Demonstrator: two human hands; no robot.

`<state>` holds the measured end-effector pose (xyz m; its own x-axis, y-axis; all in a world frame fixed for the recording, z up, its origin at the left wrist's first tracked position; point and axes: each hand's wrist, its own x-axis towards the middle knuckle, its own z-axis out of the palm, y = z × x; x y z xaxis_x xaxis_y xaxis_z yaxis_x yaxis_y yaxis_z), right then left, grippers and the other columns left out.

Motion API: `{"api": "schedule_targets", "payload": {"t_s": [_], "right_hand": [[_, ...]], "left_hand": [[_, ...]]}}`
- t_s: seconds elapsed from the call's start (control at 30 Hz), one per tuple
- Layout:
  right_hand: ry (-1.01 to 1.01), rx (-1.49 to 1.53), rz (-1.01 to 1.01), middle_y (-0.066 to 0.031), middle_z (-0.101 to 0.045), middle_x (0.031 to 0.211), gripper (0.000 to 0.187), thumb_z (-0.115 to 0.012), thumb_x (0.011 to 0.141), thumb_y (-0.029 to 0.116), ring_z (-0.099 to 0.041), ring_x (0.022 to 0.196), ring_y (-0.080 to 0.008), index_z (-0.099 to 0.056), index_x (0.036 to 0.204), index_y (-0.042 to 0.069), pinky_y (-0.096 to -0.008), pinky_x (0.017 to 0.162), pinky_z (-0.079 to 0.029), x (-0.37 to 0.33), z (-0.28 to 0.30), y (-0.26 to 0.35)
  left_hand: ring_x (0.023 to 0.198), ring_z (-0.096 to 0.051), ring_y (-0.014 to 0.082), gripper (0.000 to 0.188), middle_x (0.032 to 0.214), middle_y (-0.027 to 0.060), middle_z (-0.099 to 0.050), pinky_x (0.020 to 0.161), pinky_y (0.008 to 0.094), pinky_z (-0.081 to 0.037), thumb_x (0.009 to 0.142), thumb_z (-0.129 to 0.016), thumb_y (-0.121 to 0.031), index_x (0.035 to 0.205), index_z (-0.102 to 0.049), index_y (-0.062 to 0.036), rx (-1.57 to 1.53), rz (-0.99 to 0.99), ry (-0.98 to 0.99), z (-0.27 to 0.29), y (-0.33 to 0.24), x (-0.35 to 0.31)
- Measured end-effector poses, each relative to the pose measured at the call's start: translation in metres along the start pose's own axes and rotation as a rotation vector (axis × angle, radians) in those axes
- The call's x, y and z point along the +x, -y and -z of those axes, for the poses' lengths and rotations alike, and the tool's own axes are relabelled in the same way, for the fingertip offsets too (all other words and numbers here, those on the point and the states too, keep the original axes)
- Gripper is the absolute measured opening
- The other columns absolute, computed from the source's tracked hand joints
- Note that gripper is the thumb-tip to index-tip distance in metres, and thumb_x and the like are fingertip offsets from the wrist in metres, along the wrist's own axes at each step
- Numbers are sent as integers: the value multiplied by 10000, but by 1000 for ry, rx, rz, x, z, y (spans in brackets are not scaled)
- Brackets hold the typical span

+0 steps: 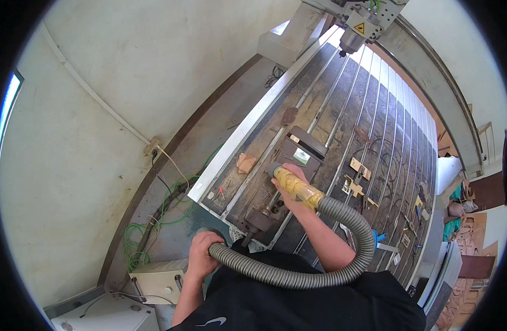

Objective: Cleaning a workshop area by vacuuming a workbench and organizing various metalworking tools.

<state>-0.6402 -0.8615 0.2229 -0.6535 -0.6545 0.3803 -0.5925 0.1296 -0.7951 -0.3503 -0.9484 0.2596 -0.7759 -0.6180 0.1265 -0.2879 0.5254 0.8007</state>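
Note:
My right hand [291, 186] is wrapped round the yellow-taped end of a grey ribbed vacuum hose [362, 231]. Its dark tip hovers over or beside a machine vise [260, 222] on the slotted machine bed [369, 110]; I cannot tell whether they touch. From there the hose loops past my right forearm and across my front. My left hand [204, 254] is closed round the hose near the bed's front left corner. On the vise's flat part lies a small white and green packet [301, 155], with thin metal pins next to it.
A spindle head [352, 39] hangs over the far end of the bed. Metal clamps [359, 169] and loose tools lie to the right, brown wooden pieces [246, 163] to the left. Green cables [136, 237] coil on the floor beside a beige box [157, 282]. A wall stands at left.

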Motion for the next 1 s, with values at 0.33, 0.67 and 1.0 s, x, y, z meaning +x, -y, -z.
{"api": "schedule_targets", "payload": {"t_s": [0.33,0.67,1.0], "right_hand": [[674,-400,-264,-107,-598,1087,590,-596,740,572,-550,1039,-219,-594,1043,66,-353,907,-415,134,-5,96],[844,-866,-214,-119,-663,907,638,-699,549,554,-644,858,-250,-659,923,40,-363,737,-504,156,-48,19],[663,-982,-240,-87,-665,947,534,-717,611,497,-640,896,-221,-654,964,101,-365,767,-471,186,-27,9]], "left_hand": [[828,-569,277,306,863,91,-579,748,354,-453,589,-744,-60,846,-579,-70,-152,74,-77,7,7,-2],[733,-555,221,347,812,103,-563,692,313,-445,598,-725,-46,881,-530,3,-132,386,-316,35,29,-26],[735,-546,262,344,816,124,-547,696,339,-442,591,-718,-61,866,-522,6,-138,451,-252,25,39,-31]]}}
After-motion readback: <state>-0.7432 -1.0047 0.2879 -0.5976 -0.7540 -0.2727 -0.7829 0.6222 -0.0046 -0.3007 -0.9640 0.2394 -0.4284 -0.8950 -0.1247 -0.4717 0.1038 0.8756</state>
